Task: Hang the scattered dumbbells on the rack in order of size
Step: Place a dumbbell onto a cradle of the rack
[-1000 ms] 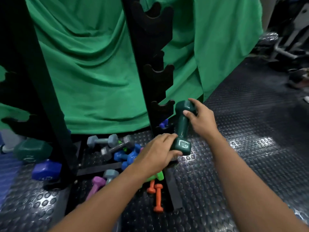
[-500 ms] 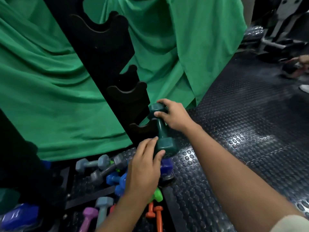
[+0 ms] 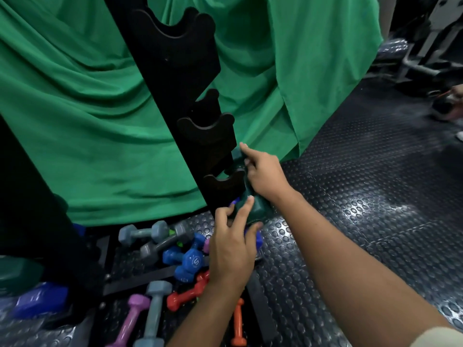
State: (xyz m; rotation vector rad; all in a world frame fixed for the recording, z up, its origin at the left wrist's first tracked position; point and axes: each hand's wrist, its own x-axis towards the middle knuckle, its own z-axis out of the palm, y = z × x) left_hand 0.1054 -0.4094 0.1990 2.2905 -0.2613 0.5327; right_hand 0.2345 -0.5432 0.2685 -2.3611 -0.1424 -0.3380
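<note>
A dark green dumbbell (image 3: 258,209) lies against the lowest cradle (image 3: 223,184) of the black rack (image 3: 175,78). My right hand (image 3: 265,176) grips its handle and far head. My left hand (image 3: 233,246) holds its near head from below, fingers curled round it. Much of the dumbbell is hidden by both hands. On the floor under the rack lie scattered dumbbells: grey ones (image 3: 142,234), blue ones (image 3: 188,261), a red one (image 3: 188,294), a pink one (image 3: 130,319), a grey-blue one (image 3: 155,314) and an orange one (image 3: 239,321).
A green cloth (image 3: 87,121) hangs behind the rack. A second black upright (image 3: 37,221) stands at the left, with a large green dumbbell (image 3: 17,274) and a purple one (image 3: 37,301) beside it. Studded rubber flooring (image 3: 363,196) spreads to the right; gym machines stand at the far right.
Both hands have carried the green dumbbell up and left to the rack's lowest cradle. The view has moved closer to the rack.
</note>
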